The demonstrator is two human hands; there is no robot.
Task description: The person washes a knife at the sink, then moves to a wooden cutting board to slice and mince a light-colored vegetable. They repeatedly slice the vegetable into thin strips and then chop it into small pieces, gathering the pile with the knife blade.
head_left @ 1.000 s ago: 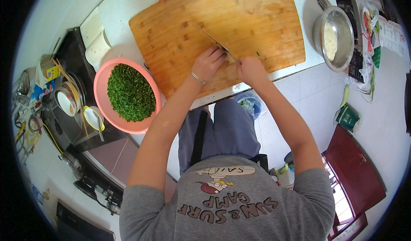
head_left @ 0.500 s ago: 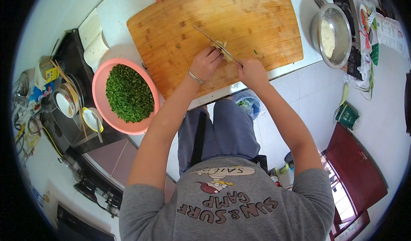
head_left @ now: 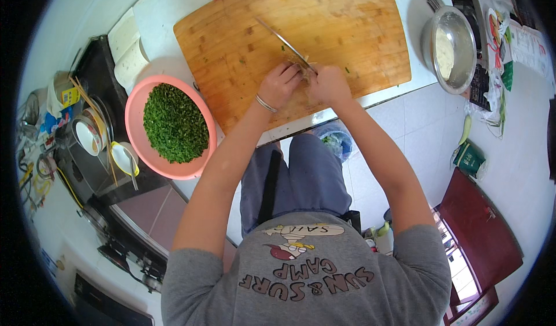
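A kitchen knife [head_left: 285, 41] is gripped in my closed right hand [head_left: 330, 86], its blade slanting away to the far left over the wooden cutting board [head_left: 231, 30]. Beside the blade, my left hand [head_left: 280, 85] rests on the board with bent, closed fingertips. Those fingers press on small pale yellow strips of food [head_left: 307, 60], which look like ginger, though the kind is unsure. Much of this food is hidden by the fingers and blade. Some tiny green bits are scattered over the board.
Left of the board stands a pink basin [head_left: 212, 130] heaped with chopped greens [head_left: 175, 123]. A metal bowl [head_left: 425, 45] of pale dough or flour sits at the right edge. Bowls and chopsticks [head_left: 87, 97] lie far left. Below the counter is a bin [head_left: 341, 135].
My right hand and the knife have moved a little left and farther away, bringing that hand closer to my left. The left hand has barely moved.
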